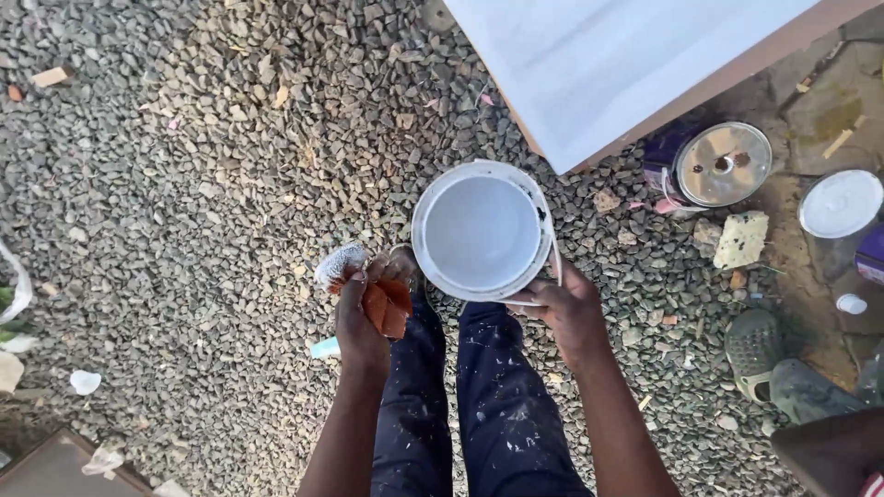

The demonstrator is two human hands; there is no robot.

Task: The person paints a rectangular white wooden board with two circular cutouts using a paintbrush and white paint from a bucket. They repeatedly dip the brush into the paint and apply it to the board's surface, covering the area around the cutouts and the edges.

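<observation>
My right hand (566, 308) grips the near rim of a white bucket (482, 230) filled with white paint, held over the gravel. To the left of the bucket, my left hand (359, 317) is closed around an orange-brown folded piece (387, 306) and a small paint-smeared white tool (339, 265) that sticks out above the fingers. Below the hands I see my dark, paint-spattered trousers (479, 405).
Grey gravel (184, 184) covers the ground. A white-painted board (608, 64) lies at the top right. Beside it stand a purple can with a metal lid (723, 164), a white lid (840, 203) and a foam block (741, 239). Another person's sandalled foot (755, 350) is at the right.
</observation>
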